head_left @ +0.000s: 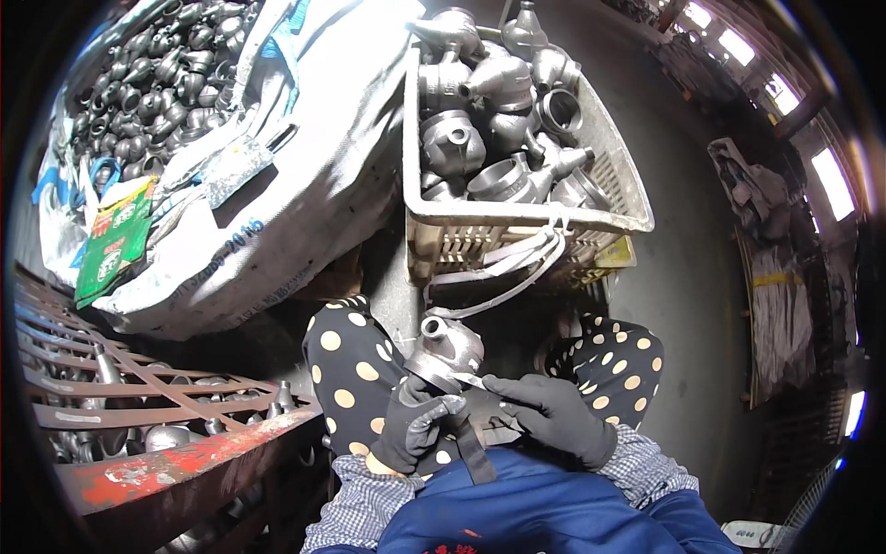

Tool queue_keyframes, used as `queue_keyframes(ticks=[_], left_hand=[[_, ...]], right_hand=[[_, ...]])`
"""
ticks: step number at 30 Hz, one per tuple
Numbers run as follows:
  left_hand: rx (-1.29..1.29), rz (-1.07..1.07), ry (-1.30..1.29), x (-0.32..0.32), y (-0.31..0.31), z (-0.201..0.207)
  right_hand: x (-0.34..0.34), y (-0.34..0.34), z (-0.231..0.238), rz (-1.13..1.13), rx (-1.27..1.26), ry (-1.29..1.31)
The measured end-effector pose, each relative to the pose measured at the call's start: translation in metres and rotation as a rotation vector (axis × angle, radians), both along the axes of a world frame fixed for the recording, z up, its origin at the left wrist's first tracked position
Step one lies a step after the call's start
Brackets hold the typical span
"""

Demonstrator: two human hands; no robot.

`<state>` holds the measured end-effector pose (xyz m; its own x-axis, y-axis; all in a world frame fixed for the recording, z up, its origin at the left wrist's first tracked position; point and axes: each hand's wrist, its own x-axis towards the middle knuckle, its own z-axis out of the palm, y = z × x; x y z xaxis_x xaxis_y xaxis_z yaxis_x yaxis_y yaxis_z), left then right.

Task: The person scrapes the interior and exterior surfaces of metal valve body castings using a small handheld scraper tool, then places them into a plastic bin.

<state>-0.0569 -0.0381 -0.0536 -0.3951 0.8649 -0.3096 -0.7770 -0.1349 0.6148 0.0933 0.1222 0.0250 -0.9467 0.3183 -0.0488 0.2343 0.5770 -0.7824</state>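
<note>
My left hand [415,427], in a dark grey glove with a worn, silvery thumb, is closed around the lower side of a grey metal casting [450,345]. The casting has a rounded body and a short open spout tilted up and away from me. My right hand [558,417], gloved the same way, pinches a thin, pale flat tool [469,379]. Its tip lies at the casting's lower rim; its exact kind is too small to tell. A dark strap [474,452] hangs between my hands over the blue apron [535,503].
Ahead stands a beige plastic crate [526,222] heaped with similar castings [498,83], white cord [517,263] looped at its front. A big white woven sack [305,185] of small castings [157,88] fills the left. Nearer left is a rusty red metal frame [194,466] holding more parts.
</note>
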Motion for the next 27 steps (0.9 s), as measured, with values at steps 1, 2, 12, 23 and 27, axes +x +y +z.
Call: queue_keyframes(ticks=[1,2,12,23,27], left_hand=[[0.019,0.016,0.019,0.001,0.001,0.001],[0.039,0.039,0.047,-0.001,0.0,0.003],[0.051,0.058,0.179,-0.05,-0.003,0.06],[0.121,0.134,0.048,-0.05,-0.005,0.006],[0.103,0.157,0.042,-0.052,-0.012,0.006]], right_hand=[[-0.003,-0.001,-0.003,-0.007,-0.002,0.029],[-0.008,0.002,0.004,0.043,-0.051,-0.072],[-0.164,0.007,0.086,0.246,-0.123,0.323],[-0.412,0.016,0.108,0.239,0.594,-0.126],[-0.443,0.009,0.097,0.204,0.644,-0.281]])
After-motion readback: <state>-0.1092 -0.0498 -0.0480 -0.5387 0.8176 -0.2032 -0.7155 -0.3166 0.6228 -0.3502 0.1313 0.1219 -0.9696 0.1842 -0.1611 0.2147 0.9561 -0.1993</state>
